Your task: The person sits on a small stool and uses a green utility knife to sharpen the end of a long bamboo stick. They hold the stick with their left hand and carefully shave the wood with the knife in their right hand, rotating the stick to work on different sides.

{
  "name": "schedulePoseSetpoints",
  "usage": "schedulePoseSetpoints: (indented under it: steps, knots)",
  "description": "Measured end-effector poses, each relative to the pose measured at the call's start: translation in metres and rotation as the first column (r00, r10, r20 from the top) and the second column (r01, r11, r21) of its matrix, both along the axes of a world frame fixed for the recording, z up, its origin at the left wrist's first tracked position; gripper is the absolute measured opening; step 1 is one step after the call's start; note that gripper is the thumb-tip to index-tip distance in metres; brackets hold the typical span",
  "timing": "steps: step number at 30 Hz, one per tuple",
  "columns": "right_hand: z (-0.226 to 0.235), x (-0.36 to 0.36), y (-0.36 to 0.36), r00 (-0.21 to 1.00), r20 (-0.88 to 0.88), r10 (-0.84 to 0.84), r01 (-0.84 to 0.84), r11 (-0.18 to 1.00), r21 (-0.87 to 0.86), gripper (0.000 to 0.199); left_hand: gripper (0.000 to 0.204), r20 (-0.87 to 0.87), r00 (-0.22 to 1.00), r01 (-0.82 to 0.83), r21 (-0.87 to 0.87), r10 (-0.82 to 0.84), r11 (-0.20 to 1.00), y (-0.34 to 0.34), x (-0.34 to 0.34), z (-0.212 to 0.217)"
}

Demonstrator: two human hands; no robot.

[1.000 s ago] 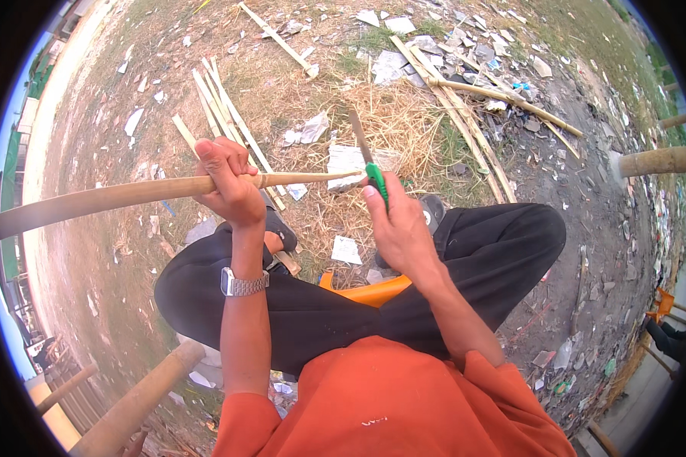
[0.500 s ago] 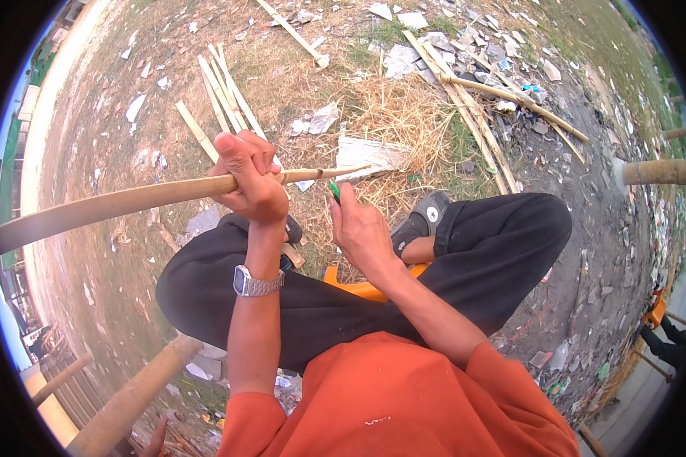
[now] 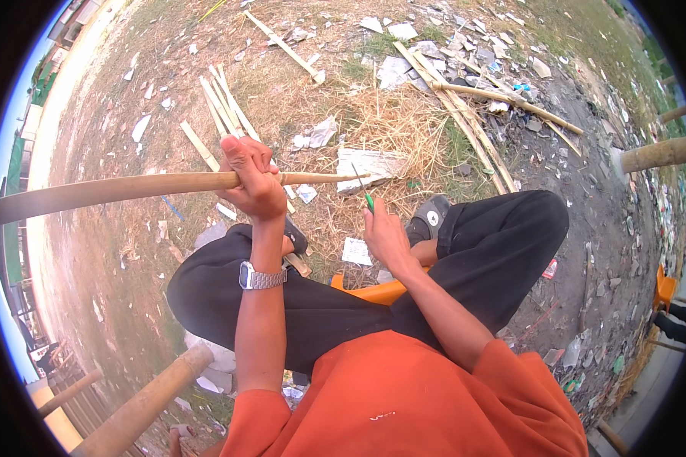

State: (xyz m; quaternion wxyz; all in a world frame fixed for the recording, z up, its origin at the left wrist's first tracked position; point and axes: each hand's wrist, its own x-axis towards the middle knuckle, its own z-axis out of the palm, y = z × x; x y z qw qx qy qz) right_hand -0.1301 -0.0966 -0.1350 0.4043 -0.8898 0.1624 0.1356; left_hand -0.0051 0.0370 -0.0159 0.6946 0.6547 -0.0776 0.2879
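My left hand (image 3: 251,181) is closed around a long bamboo strip (image 3: 122,194), thumb up. The strip runs from the far left past my fist and tapers to a thin tip on the right. In my right hand (image 3: 389,238) is a knife (image 3: 369,202) with a green handle. Its thin dark blade points up and slightly left, close by the strip's tip; whether the two touch I cannot tell. Beyond the tip, a whitish flat slab (image 3: 370,164) lies on the ground among straw-like shavings (image 3: 411,126).
Split bamboo pieces (image 3: 225,107) lie ahead to the left, with longer bamboo poles (image 3: 465,114) ahead to the right. Broken scraps litter the ground. Part of an orange seat (image 3: 373,292) shows between my legs. Thick bamboo posts (image 3: 659,154) stand at the sides.
My right hand with the knife has moved right and nearer to me, and the blade now shows. My left hand keeps its hold on the bamboo strip.
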Motion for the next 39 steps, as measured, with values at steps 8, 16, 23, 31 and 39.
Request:
schedulePoseSetpoints:
  steps: [8, 16, 23, 31, 39]
  knots:
    - [-0.03, 0.02, 0.012, 0.998, 0.066, -0.002, 0.007, 0.997, -0.073, 0.025, 0.052, 0.004, 1.0, 0.015, 0.003, -0.015, 1.0, 0.001, 0.004, 0.001]
    - [0.06, 0.032, -0.122, 0.944, 0.268, -0.195, 0.217, 0.974, -0.058, 0.021, 0.05, -0.022, 1.0, 0.009, -0.03, -0.009, 1.0, 0.009, 0.004, -0.001]
    - [0.087, -0.158, -0.571, 0.271, 0.176, -0.946, 0.825, 0.323, 0.464, 0.016, 0.049, -0.064, 0.996, 0.052, -0.041, -0.055, 0.998, 0.003, 0.003, -0.002]
    - [-0.044, -0.428, -0.582, -0.281, -0.131, -0.951, 0.913, -0.223, -0.341, 0.048, 0.05, -0.04, 0.998, 0.048, 0.017, -0.048, 0.999, 0.004, -0.005, -0.001]
    - [-0.144, -0.527, -0.519, -0.471, -0.28, -0.836, 0.88, -0.424, -0.216, 0.046, 0.049, -0.018, 0.998, 0.063, 0.077, -0.062, 0.995, -0.006, -0.005, 0.002]
